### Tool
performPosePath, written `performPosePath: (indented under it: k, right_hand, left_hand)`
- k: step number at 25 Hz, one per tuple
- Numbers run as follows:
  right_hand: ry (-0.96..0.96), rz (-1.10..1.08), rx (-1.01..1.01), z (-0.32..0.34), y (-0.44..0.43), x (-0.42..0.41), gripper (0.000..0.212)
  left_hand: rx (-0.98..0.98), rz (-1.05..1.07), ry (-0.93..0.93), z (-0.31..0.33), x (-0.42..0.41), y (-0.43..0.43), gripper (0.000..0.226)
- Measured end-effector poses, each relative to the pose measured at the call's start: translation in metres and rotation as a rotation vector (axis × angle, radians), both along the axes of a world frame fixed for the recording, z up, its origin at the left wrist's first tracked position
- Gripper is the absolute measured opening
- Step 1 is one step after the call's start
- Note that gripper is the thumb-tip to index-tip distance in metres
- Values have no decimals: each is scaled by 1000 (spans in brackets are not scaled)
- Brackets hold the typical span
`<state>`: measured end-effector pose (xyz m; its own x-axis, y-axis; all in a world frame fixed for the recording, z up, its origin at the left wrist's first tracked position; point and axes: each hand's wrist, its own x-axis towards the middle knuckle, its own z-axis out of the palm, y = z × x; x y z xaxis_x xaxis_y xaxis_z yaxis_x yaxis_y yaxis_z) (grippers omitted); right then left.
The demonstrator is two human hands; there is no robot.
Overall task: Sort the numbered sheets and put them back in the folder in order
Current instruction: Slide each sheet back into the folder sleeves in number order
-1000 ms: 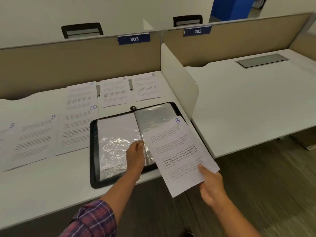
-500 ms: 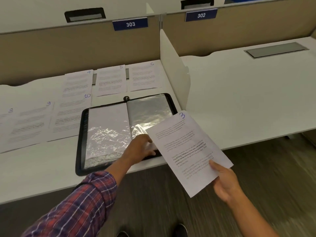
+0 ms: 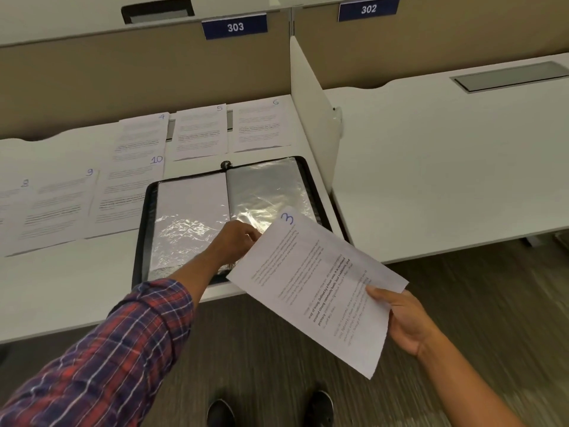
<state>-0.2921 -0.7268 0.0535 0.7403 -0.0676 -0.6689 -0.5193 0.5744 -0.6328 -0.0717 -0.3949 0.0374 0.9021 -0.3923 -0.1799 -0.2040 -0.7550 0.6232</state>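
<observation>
**The right hand (image 3: 406,322) holds a white printed sheet marked 3 (image 3: 308,272) beside the open black zip folder (image 3: 142,229)**

Head view: it pinches the sheet's near corner, thumb on top. The left hand (image 3: 235,241) rests on the folder's clear sleeve (image 3: 264,192) on the white surface (image 3: 77,282). Its bent fingers (image 3: 250,235) have their tips hidden behind the sheet, so their grip cannot be told.

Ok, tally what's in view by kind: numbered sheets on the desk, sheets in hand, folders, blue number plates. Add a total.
Numbered sheets lying on the desk: 6
Sheet 3 in the right hand: 1
Folder, open: 1
Blue number plates: 2
Total: 10
</observation>
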Motion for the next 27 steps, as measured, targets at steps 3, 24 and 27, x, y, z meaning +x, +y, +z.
performPosePath:
  k: [3, 24, 27]
  right_hand:
    - [7, 66, -22, 2, -2, -1, 44]
    - [-38, 66, -167, 11, 14, -18, 34]
    - [-44, 39, -188, 11, 21, -19, 31]
  left_hand:
    - [-52, 4, 11, -1, 4, 2, 3]
    - [153, -223, -169, 6, -4, -8, 18]
    - [155, -224, -226, 7, -6, -12, 12]
